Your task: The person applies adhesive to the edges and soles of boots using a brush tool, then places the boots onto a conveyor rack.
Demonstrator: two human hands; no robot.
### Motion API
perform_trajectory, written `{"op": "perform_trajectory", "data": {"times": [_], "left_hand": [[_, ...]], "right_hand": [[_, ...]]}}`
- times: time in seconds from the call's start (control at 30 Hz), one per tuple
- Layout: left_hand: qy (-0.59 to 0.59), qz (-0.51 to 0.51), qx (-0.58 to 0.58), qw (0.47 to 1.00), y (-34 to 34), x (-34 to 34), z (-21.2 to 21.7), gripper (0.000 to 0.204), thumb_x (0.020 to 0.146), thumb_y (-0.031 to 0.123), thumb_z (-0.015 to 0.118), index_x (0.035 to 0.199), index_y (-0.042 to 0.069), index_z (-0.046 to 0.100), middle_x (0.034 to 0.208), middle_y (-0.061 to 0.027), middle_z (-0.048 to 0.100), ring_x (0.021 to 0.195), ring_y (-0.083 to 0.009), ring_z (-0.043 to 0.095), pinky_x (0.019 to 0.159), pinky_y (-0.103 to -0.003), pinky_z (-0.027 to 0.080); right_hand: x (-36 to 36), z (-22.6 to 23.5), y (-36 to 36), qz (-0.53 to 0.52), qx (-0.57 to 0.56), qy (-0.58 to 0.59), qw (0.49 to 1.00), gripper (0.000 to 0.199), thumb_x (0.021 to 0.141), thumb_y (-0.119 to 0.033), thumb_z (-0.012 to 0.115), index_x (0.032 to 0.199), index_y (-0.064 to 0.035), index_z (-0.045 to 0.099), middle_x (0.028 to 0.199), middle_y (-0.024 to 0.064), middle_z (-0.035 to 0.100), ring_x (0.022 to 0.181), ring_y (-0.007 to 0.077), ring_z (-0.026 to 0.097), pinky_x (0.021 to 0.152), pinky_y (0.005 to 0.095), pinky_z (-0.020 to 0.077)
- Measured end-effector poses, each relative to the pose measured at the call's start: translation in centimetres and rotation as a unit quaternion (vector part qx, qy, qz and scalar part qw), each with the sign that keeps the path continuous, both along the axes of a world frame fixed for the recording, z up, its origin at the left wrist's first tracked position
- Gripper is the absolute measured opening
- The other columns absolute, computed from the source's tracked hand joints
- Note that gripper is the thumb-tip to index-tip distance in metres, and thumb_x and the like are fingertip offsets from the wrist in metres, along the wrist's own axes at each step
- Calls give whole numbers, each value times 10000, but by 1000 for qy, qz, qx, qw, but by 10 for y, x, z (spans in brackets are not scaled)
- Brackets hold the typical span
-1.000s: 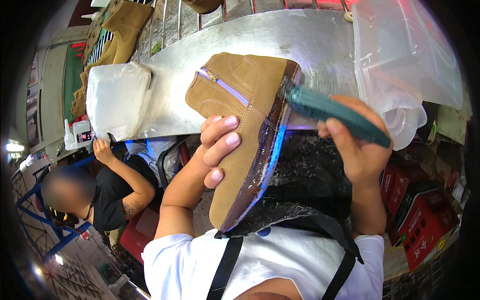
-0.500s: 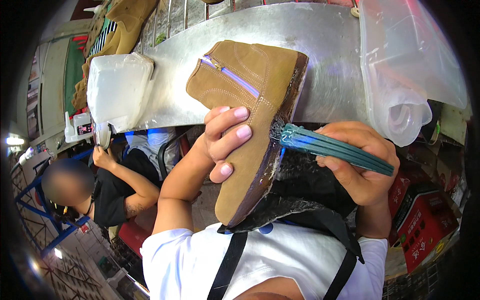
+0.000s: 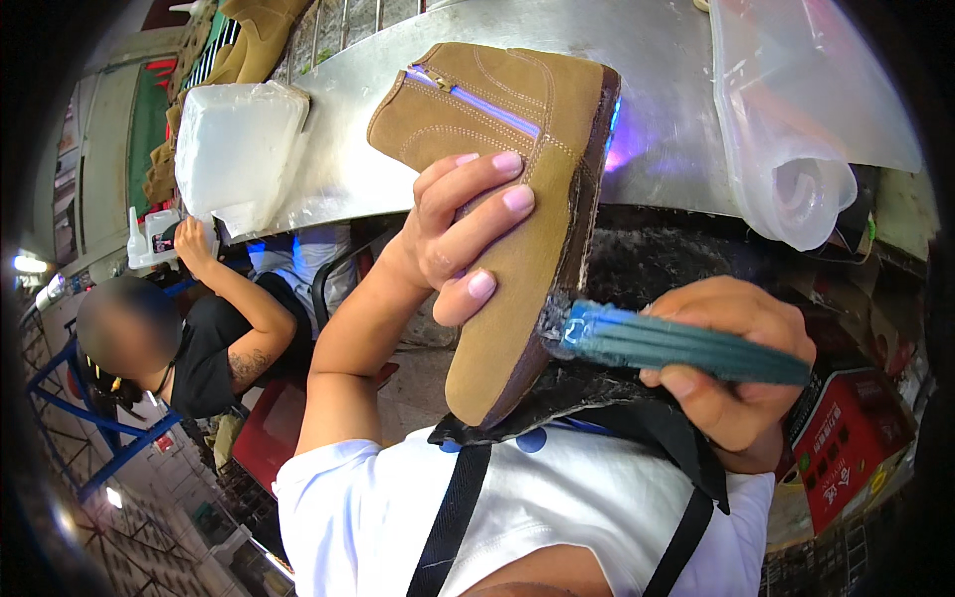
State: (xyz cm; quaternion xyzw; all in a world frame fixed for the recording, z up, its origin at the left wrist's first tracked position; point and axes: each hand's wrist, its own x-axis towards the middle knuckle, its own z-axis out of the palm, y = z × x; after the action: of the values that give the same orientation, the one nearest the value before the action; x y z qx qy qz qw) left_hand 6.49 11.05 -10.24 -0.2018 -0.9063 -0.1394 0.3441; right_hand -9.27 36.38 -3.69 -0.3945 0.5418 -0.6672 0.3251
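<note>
**Tan boot (image 3: 559, 204) in the left hand (image 3: 453, 239), brush (image 3: 627, 336) in the right hand (image 3: 746, 306)**

At the left, a co-worker (image 3: 204, 370) in a black top has a hand (image 3: 194, 249) raised beside a white spouted bottle (image 3: 144, 244). More tan boots (image 3: 261, 40) show at the far left; a translucent tub (image 3: 239, 149) sits on the left part of the metal table (image 3: 662, 90). The left hand is closed around the held boot, fingers across its side. That boot is in the middle, over the table's near edge, toe pointing near, zipper (edged in pale violet) facing up. The brush's bristles touch its right edge, toward the toe. Further right, the right hand is wrapped around the green handle. At the far right is a clear plastic container (image 3: 796, 99); at the near right, a red box (image 3: 856, 438).
</note>
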Motion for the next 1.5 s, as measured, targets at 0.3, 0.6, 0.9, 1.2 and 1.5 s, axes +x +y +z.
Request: {"op": "perform_trajectory", "data": {"times": [0.3, 0.6, 0.9, 1.2, 1.5], "left_hand": [[12, 36, -4, 999, 10, -14, 15, 501, 857, 128, 650, 1229, 90, 316, 1273, -287, 573, 1088, -438, 621, 886, -552, 500], [10, 49, -13, 999, 21, -28, 32, 457, 832, 83, 668, 1189, 51, 386, 1276, -260, 579, 1114, -453, 624, 943, -606, 479], [10, 50, -16, 999, 22, -34, 38, 447, 796, 98, 702, 1142, 26, 429, 1266, -245, 591, 1119, -443, 623, 944, -592, 476], [3, 70, -10, 997, 22, -48, 48, 664, 719, 168, 773, 1274, -7, 452, 1287, -234, 583, 1123, -417, 606, 937, -551, 452], [-55, 84, 9, 995, 29, -74, 80, 791, 659, 195, 817, 1331, -15, 458, 1264, -201, 578, 1102, -392, 582, 942, -508, 443]], "right_hand": [[2, 3, 18, 41, -90, -48, 994, 286, 841, -38, 720, 1058, 117, 616, 859, 236, 715, 702, 283, 727, 631, 361, 614], [-7, 13, 19, -43, -71, -55, 995, 251, 841, -12, 725, 1057, 95, 657, 861, 207, 716, 709, 233, 710, 646, 330, 589], [7, 34, 32, -43, -97, 147, 983, 270, 811, -68, 788, 1020, 41, 657, 872, 209, 723, 797, 315, 748, 708, 383, 617], [17, 58, 36, -141, -96, 318, 933, 167, 870, -192, 717, 899, -31, 685, 822, 160, 739, 583, 179, 671, 501, 236, 477], [-30, 105, 36, -85, -65, 443, 890, 173, 883, -162, 727, 937, -9, 669, 845, 187, 727, 621, 231, 695, 510, 279, 536]]}}
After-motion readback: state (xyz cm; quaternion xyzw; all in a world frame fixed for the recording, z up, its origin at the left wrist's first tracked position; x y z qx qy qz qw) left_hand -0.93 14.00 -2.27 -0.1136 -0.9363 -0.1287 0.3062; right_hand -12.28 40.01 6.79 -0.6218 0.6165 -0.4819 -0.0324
